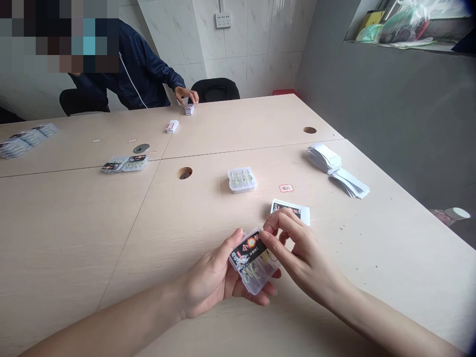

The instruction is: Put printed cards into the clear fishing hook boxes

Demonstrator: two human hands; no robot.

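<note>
My left hand (219, 280) holds a small clear plastic tackle box (258, 277), tilted, with the thumb along its left edge and the fingers beneath. Pale yellow looped pieces, like rigged fish hooks, show through the lid. A black printed label (247, 250) with red lettering lies across the upper part of the box. At the label's right end, my right hand (292, 243) has its thumb and curled fingers pinched on the corner. Just behind that hand, and partly covered by it, lies a stack of the same printed labels (305, 214).
Ahead stands a clear box of small metal pieces (242, 179). White paper strips (325, 157) lie at the right, a red-bordered sticker (286, 188) nearby. Labelled boxes (136, 162) sit at the left. The table has cable holes (185, 172). Across it, a person's hand (186, 94) touches a small stack (189, 110).
</note>
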